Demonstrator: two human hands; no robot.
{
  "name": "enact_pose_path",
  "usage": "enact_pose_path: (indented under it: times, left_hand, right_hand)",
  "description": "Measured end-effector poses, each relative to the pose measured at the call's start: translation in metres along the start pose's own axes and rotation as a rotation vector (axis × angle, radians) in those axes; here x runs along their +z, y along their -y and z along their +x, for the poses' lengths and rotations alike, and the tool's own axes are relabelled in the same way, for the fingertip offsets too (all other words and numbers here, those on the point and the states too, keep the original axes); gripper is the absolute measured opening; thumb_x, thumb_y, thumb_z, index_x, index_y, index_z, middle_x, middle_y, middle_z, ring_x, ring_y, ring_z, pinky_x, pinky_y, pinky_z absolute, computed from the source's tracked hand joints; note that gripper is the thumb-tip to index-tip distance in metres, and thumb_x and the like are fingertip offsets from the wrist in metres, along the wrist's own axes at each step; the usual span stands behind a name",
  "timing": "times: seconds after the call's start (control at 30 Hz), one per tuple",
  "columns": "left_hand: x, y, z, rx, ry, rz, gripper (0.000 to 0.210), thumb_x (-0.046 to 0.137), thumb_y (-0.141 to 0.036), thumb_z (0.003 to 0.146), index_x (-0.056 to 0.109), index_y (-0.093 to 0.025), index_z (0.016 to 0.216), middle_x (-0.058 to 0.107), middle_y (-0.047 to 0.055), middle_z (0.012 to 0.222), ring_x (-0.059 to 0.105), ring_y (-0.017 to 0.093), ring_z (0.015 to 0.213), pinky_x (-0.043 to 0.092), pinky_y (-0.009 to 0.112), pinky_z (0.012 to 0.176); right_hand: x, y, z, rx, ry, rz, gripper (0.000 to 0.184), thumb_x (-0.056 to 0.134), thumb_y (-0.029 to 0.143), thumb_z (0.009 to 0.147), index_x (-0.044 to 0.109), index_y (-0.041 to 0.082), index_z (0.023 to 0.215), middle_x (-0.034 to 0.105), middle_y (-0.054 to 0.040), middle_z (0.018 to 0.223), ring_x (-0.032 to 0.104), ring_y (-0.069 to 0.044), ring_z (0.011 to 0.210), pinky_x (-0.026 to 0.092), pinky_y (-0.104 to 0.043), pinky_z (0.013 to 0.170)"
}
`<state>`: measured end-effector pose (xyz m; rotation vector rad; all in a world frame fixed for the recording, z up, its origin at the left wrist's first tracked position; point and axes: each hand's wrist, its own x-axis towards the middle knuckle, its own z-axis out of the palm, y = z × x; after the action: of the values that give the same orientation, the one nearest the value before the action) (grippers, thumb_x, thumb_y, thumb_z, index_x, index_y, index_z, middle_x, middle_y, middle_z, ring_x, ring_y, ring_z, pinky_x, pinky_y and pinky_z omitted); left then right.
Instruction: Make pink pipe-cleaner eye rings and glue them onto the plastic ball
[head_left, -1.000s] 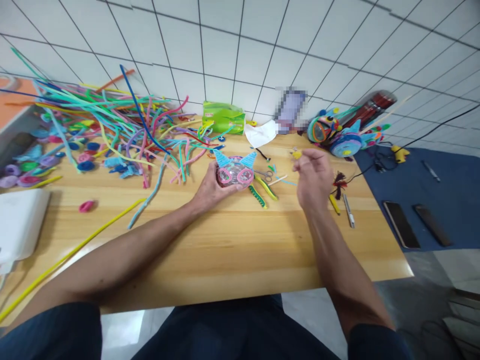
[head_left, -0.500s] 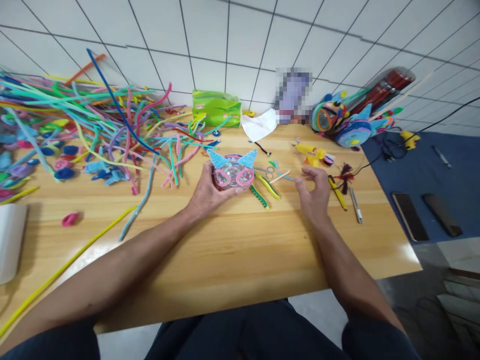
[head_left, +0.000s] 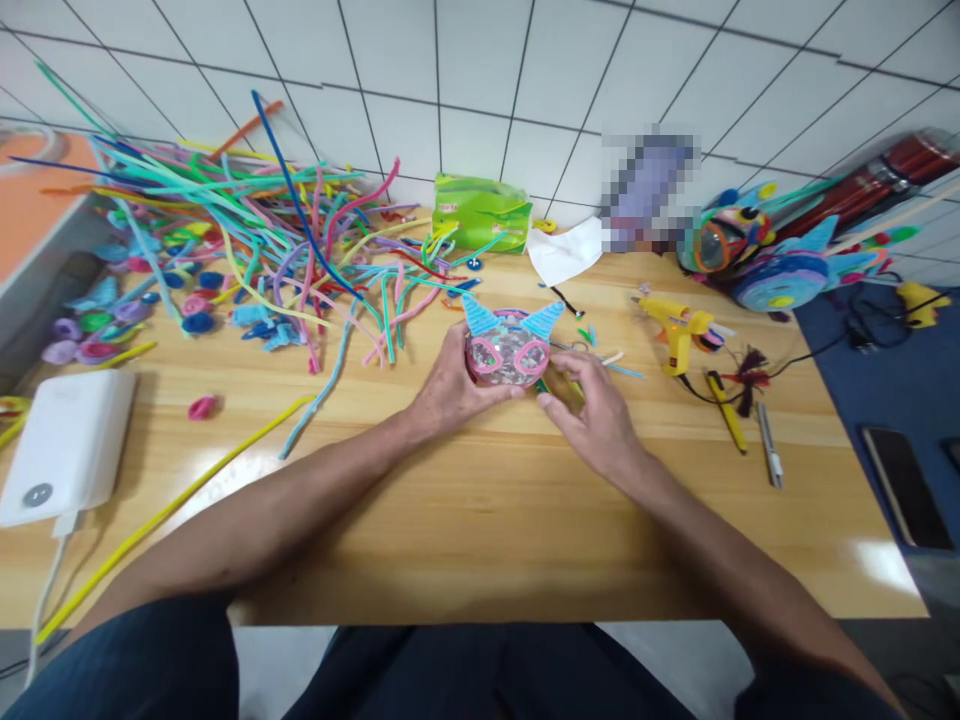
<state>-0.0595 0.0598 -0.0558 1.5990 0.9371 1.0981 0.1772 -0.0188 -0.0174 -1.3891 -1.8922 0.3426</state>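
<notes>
My left hand [head_left: 456, 385] is wrapped round the left side of a clear plastic craft animal head [head_left: 510, 362], its thumb along the bottom edge. The head has two blue pipe-cleaner ears and pink rings for eyes. Close by its right side is my right hand [head_left: 589, 405], thumb and fingers apart; whether the fingertips touch the head I cannot tell. Yellow-green pliers [head_left: 568, 392] lie on the table, partly hidden behind that hand. A yellow hot glue gun [head_left: 679, 330] rests farther right.
Many pipe cleaners [head_left: 247, 230] are heaped at the back left. A green tissue pack [head_left: 480, 215] stands by the wall. A white power bank [head_left: 71, 445] lies left, a yellow cutter knife [head_left: 726, 412] and a pen [head_left: 769, 447] right. Finished crafts [head_left: 784, 280] sit near a red thermos [head_left: 885, 175].
My right hand has moved left from the open table to the craft head's right side. My left hand keeps hold of the head. The whole view has shifted left.
</notes>
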Motion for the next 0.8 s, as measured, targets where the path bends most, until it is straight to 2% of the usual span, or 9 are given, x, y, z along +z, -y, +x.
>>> enact_pose_path:
  times: [0.1,0.3,0.37,0.43,0.5,0.57,0.67,0.73,0.8]
  left_hand:
    - [0.000,-0.003,-0.001,-0.018,0.009,-0.024,0.102,0.104,-0.064,0.067,0.047,-0.026,0.142,0.064,0.015,0.143,0.070,0.035,0.131,0.061,0.057,0.114]
    - [-0.002,-0.009,-0.003,0.051,0.041,-0.047,0.080,0.093,-0.058,0.087,0.046,-0.026,0.143,0.062,0.016,0.150,0.070,0.032,0.135,0.059,0.054,0.118]
    - [-0.002,-0.008,-0.003,0.042,0.036,-0.039,0.081,0.093,-0.056,0.086,0.045,-0.026,0.144,0.062,0.016,0.152,0.070,0.032,0.135,0.059,0.054,0.118]
    - [-0.002,-0.007,-0.003,0.033,0.025,-0.030,0.082,0.094,-0.056,0.086,0.045,-0.027,0.144,0.063,0.015,0.149,0.070,0.032,0.136,0.059,0.055,0.119]
    - [-0.003,-0.006,-0.002,0.029,0.024,-0.042,0.082,0.094,-0.057,0.086,0.045,-0.027,0.144,0.065,0.014,0.146,0.070,0.033,0.137,0.059,0.054,0.120]
    - [-0.003,-0.004,-0.002,0.029,0.027,-0.054,0.083,0.093,-0.059,0.086,0.046,-0.027,0.145,0.065,0.014,0.147,0.069,0.033,0.138,0.058,0.055,0.121]
    - [-0.004,-0.003,-0.003,0.029,0.017,-0.032,0.086,0.094,-0.060,0.085,0.046,-0.026,0.148,0.062,0.015,0.152,0.067,0.034,0.138,0.057,0.055,0.122]
    - [-0.004,-0.002,-0.003,0.025,0.007,-0.014,0.086,0.093,-0.060,0.085,0.047,-0.025,0.148,0.061,0.016,0.152,0.067,0.034,0.138,0.056,0.056,0.123]
    - [-0.004,-0.003,-0.004,0.020,0.000,-0.006,0.086,0.093,-0.061,0.085,0.047,-0.024,0.148,0.063,0.016,0.149,0.067,0.034,0.136,0.056,0.057,0.121]
  right_hand:
    - [0.015,-0.001,-0.001,-0.040,-0.027,-0.019,0.053,0.073,0.032,0.103,0.055,0.029,0.153,0.071,-0.0165,0.149,0.069,-0.035,0.139,0.063,-0.059,0.110]
    - [0.020,-0.010,-0.009,-0.110,0.001,-0.050,0.071,0.070,0.031,0.105,0.041,0.029,0.170,0.065,-0.0175,0.160,0.064,-0.035,0.149,0.058,-0.063,0.122]
    - [0.020,-0.009,-0.011,-0.111,-0.004,-0.047,0.074,0.070,0.033,0.105,0.040,0.028,0.172,0.063,-0.0179,0.163,0.062,-0.036,0.151,0.056,-0.063,0.124]
    - [0.019,-0.008,-0.011,-0.099,-0.066,-0.019,0.067,0.070,0.034,0.105,0.047,0.028,0.168,0.066,-0.0167,0.161,0.064,-0.035,0.150,0.056,-0.062,0.123]
    - [0.016,-0.011,-0.008,-0.039,-0.191,0.057,0.049,0.068,0.035,0.107,0.060,0.029,0.155,0.074,-0.0138,0.149,0.071,-0.033,0.137,0.061,-0.058,0.116]
    - [0.010,-0.018,-0.003,0.078,-0.342,0.178,0.030,0.064,0.037,0.109,0.070,0.029,0.137,0.080,-0.0097,0.129,0.078,-0.027,0.115,0.065,-0.050,0.103]
    - [0.004,-0.032,0.008,0.243,-0.517,0.347,0.018,0.063,0.040,0.108,0.073,0.027,0.114,0.080,-0.0031,0.099,0.076,-0.021,0.088,0.065,-0.040,0.085]
    - [0.002,-0.040,0.012,0.291,-0.555,0.388,0.016,0.065,0.041,0.106,0.073,0.027,0.105,0.076,0.0002,0.086,0.072,-0.019,0.079,0.062,-0.035,0.078]
    - [0.003,-0.042,0.012,0.312,-0.524,0.379,0.018,0.066,0.042,0.104,0.074,0.026,0.102,0.072,0.0019,0.079,0.069,-0.017,0.074,0.059,-0.033,0.074]
